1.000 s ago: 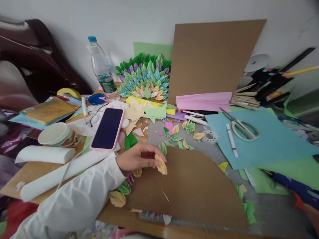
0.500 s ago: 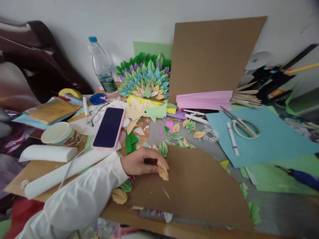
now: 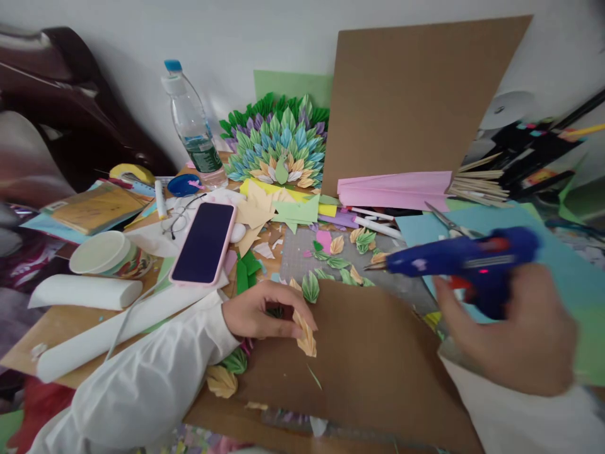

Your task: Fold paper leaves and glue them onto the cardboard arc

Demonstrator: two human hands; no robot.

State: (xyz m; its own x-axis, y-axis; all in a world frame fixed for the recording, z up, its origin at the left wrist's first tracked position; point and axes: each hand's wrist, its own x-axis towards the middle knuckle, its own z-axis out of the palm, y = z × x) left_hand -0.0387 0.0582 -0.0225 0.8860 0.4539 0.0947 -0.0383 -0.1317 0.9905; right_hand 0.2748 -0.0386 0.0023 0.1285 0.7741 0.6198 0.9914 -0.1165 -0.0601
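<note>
Between its thumb and fingers, my left hand (image 3: 267, 310) pinches a pleated pale-orange paper leaf (image 3: 306, 335) above the brown cardboard sheet (image 3: 373, 353). My right hand (image 3: 524, 331), somewhat blurred, is closed round the handle of a blue glue gun (image 3: 472, 258), whose metal tip points left over the back edge of the cardboard. A thin green sliver (image 3: 313, 377) lies on the board. Pleated green leaves (image 3: 311, 287) rest just beyond it. Another orange leaf (image 3: 222, 381) is by my left wrist.
A pink-edged phone (image 3: 203, 244), white rolls (image 3: 87, 292) and a tub (image 3: 101, 253) occupy the left. Behind stand a bottle (image 3: 201, 145), a paper peacock (image 3: 282, 167) and an upright brown board (image 3: 416, 101). Scissors (image 3: 449, 222) lie on blue paper at right.
My right hand has come into view from the right, holding the glue gun up over the table. My left hand and its leaf have shifted slightly left and down in the view.
</note>
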